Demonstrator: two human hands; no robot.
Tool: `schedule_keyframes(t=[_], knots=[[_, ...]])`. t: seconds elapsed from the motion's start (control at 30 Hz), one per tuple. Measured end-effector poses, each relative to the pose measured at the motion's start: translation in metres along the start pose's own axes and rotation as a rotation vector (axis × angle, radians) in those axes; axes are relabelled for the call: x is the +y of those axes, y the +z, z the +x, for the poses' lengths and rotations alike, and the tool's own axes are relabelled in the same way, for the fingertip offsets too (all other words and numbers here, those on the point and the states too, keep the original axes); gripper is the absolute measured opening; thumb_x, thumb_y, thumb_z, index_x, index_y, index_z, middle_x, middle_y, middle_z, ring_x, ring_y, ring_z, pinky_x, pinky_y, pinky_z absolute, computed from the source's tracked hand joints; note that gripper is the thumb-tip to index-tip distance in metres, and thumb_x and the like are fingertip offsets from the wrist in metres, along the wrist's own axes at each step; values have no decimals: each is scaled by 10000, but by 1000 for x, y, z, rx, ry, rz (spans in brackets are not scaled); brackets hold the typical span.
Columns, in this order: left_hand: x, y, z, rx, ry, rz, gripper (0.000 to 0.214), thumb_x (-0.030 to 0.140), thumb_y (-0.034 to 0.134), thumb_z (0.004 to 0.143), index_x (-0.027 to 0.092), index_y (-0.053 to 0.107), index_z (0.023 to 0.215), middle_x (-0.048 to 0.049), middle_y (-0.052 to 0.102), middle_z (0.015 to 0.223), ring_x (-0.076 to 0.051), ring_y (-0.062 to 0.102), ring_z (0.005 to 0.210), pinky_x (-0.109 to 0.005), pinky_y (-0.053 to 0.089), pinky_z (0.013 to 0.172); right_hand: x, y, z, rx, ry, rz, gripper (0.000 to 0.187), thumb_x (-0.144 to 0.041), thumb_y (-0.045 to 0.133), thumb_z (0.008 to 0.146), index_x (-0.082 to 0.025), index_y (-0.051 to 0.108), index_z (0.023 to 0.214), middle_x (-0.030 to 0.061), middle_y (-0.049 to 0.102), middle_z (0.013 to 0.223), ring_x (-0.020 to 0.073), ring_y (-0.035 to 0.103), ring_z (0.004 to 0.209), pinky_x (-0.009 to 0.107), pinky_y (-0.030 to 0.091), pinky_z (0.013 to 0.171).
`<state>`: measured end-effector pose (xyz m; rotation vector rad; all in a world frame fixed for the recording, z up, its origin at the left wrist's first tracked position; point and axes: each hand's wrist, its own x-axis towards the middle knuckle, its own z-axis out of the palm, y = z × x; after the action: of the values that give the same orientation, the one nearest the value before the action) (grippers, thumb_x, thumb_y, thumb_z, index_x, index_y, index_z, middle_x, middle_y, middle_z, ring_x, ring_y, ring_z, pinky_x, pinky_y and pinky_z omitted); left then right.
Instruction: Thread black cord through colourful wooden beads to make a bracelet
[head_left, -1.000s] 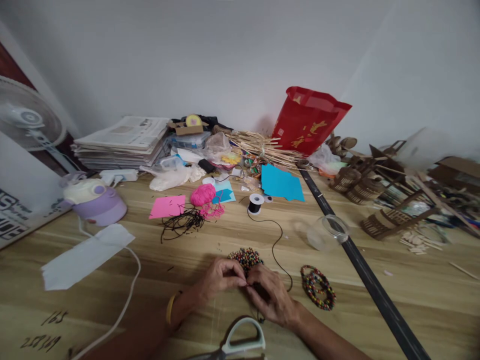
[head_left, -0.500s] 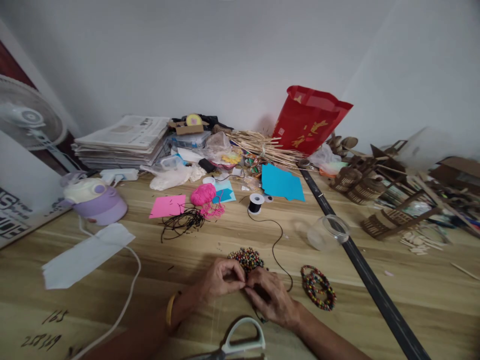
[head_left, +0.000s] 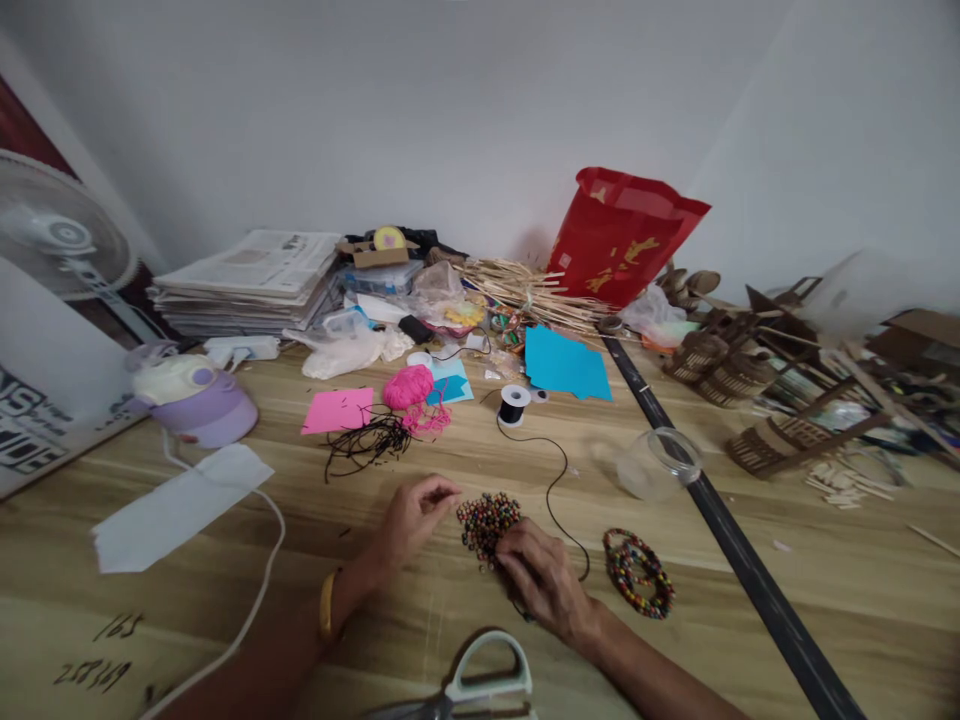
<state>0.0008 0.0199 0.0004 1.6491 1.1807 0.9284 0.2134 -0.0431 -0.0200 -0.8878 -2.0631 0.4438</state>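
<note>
A pile of small multicoloured beads lies on the wooden table in front of me. At its left edge is my left hand, thumb and forefinger drawn together in a pinch; whatever is between the tips is too small to make out. My right hand rests at the pile's lower right, fingers curled round a black cord, mostly hidden by the hand. That cord runs back to a white spool. Strung bead loops lie to the right. Scissors with pale handles lie nearest me.
A clear jar lies across a dark strip at right. Black cord scraps, pink yarn and blue paper lie farther back. At left, a white cable trails from a purple appliance.
My hands have come apart from their shared pinch. The left has moved left and away from me to the pile's edge; the right has shifted slightly, uncovering more beads.
</note>
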Motion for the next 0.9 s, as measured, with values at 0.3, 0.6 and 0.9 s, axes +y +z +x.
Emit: schedule_keyframes(t=[0.3, 0.6, 0.9], knots=[[-10, -6, 6, -175, 220, 534, 181, 95, 593, 758, 177, 721, 856, -65, 674, 868, -198, 590, 875, -306, 455, 820, -4, -1, 1, -62, -41, -15, 152, -204, 437, 975, -191, 588, 975, 70, 633, 871, 170, 591, 796, 272, 488, 681], [-9, -4, 5, -205, 264, 634, 92, 117, 624, 798, 165, 702, 808, -59, 662, 841, -197, 574, 856, -308, 426, 804, -5, 0, 2, -95, -54, -43, 174, -205, 435, 979, -175, 598, 1032, 79, 655, 906, 171, 608, 818, 272, 512, 709], [-13, -2, 6, -212, 332, 644, 114, 124, 597, 826, 177, 697, 813, -44, 657, 831, -175, 573, 839, -293, 433, 797, -3, 1, 1, -103, -84, -73, 207, -197, 386, 989, -175, 592, 982, 73, 632, 881, 171, 589, 812, 273, 505, 712]])
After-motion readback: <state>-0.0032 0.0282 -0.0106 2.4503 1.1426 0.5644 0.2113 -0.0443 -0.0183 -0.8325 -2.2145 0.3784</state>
